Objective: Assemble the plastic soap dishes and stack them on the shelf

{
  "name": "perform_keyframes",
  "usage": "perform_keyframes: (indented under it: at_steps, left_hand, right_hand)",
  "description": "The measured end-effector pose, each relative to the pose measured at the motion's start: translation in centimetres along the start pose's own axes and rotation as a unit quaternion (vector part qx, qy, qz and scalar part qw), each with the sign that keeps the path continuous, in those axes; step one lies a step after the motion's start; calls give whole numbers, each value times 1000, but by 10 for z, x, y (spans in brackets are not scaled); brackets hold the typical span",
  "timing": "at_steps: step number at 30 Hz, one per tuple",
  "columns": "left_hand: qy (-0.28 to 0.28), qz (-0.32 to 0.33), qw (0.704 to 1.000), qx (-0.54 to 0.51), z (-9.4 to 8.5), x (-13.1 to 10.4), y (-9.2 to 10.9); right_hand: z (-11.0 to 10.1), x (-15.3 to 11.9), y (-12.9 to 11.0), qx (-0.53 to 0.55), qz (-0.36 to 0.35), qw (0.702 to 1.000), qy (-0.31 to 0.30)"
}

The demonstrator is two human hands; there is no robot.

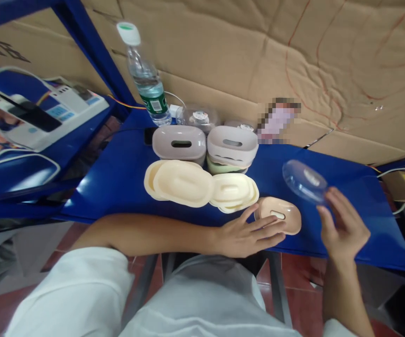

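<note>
My right hand (344,227) pinches the near edge of a clear oval plastic lid (299,182) with a whitish label, holding it above the table's right side. My left hand (253,232) has its fingers spread across the near left part of a peach oval box (292,217) with a slot in its middle; whether it presses on the box I cannot tell. Left of that box are overlapping cream oval pieces, a larger set (183,182) and a smaller set (232,189). Behind them sit a grey-mauve slotted box (179,140) and a stack of pale slotted boxes (233,140).
Clear plastic lids (198,119) with labels lie at the back, beside a water bottle (146,79) standing upright. A power strip (69,110) with cables is on the left. Cardboard (220,56) walls off the far side of the blue table (360,210).
</note>
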State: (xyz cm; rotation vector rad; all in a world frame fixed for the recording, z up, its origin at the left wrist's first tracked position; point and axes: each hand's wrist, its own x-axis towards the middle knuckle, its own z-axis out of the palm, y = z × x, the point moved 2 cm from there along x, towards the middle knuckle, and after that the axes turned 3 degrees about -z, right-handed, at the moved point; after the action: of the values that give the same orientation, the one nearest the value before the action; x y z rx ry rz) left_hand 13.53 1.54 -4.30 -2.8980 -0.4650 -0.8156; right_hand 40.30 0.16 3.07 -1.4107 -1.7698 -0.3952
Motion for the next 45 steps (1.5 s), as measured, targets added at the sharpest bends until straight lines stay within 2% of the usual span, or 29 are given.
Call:
perform_keyframes:
  at_steps: [2,4,7,10,14,17,21,26,30,37,40,43,45]
  left_hand:
    - [33,-4,999,17,0,-1,1]
    - [38,-20,999,15,1,0,0]
    - [-7,-54,998,-21,4,5,-5]
    - [-51,-64,995,-62,5,10,-9]
    - [-34,-51,996,-72,3,11,-10]
    - [-29,-51,994,-90,3,11,-10]
    - [-47,-46,988,-138,8,10,-10]
    - [-25,-56,987,-150,13,8,-9]
    - [-24,-52,987,-150,10,8,-9]
    - [-46,-70,987,-140,4,9,-12]
    - [-46,-75,982,-166,5,9,-12]
    - [-47,-71,980,-179,5,8,-12]
    - [-46,-72,981,-177,5,8,-12]
  right_hand:
    - [-15,-49,-3,19,20,998,-52]
    - [-18,-84,-11,51,14,994,-95]
    - [-12,-104,-21,67,-8,989,-133]
    - [-3,-99,-19,39,-18,987,-152]
    - [7,-83,-9,48,-43,977,-204]
    - [12,-75,0,66,-32,970,-230]
    - [13,-71,9,69,-16,971,-229]
    - [10,-68,16,54,-22,975,-216]
    - [13,-70,20,39,-52,973,-221]
    - [18,-72,30,16,-40,973,-227]
    - [19,-72,35,-13,-38,978,-203]
    - [19,-71,41,-86,-3,984,-158]
    - [19,-69,44,-106,8,982,-158]
